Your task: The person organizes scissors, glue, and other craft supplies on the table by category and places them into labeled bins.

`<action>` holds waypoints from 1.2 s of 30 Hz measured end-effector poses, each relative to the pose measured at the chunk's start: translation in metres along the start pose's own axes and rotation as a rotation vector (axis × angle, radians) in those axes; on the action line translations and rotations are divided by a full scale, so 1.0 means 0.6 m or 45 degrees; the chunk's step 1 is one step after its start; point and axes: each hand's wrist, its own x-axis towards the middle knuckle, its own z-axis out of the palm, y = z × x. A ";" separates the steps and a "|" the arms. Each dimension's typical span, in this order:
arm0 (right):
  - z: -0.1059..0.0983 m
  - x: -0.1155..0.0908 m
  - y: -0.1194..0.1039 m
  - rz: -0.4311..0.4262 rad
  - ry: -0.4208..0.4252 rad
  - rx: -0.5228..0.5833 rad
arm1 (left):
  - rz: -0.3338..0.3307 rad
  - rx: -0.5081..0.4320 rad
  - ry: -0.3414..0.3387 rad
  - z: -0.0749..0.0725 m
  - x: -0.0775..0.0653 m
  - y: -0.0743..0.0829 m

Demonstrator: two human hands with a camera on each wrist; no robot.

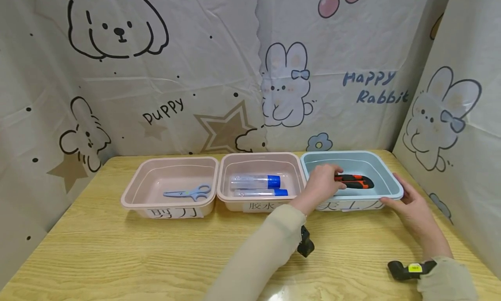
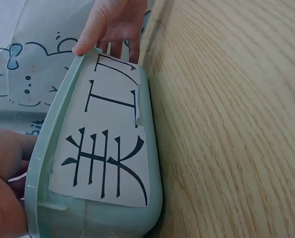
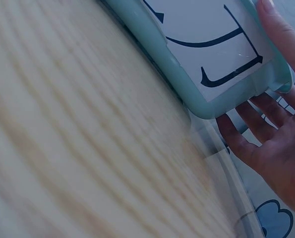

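My left hand (image 1: 322, 181) reaches over the front rim into the pale blue bin (image 1: 381, 170). Its thumb and fingers pinch the left end of a black and red utility knife (image 1: 358, 182), which lies low inside the bin. At the bin's front right corner, my right hand (image 1: 411, 207) grips the rim, thumb at the front and fingers around the side. The left wrist view shows the bin's white paper label (image 2: 102, 134) with large black characters, but the knife is hidden there. In the right wrist view, the fingers (image 3: 259, 116) spread along the bin's end wall.
Left of the blue bin stands a pink bin (image 1: 260, 157) with two clear glue bottles (image 1: 254, 182) with blue caps. Another pink bin (image 1: 156, 170) at the left holds blue scissors (image 1: 189, 192). All stand in a row on the wooden table (image 1: 156, 253), before a printed cloth (image 1: 219, 75).
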 end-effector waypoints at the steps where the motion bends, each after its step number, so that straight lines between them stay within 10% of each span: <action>1: 0.000 0.000 0.001 -0.003 -0.004 0.028 | -0.003 -0.011 0.002 0.000 0.001 0.000; 19: 0.000 0.001 0.005 0.009 0.007 -0.105 | -0.086 0.075 -0.070 0.017 0.009 0.011; 36: 0.002 -0.005 -0.009 -0.001 -0.021 -0.150 | 0.098 -0.013 -0.061 -0.021 -0.021 -0.002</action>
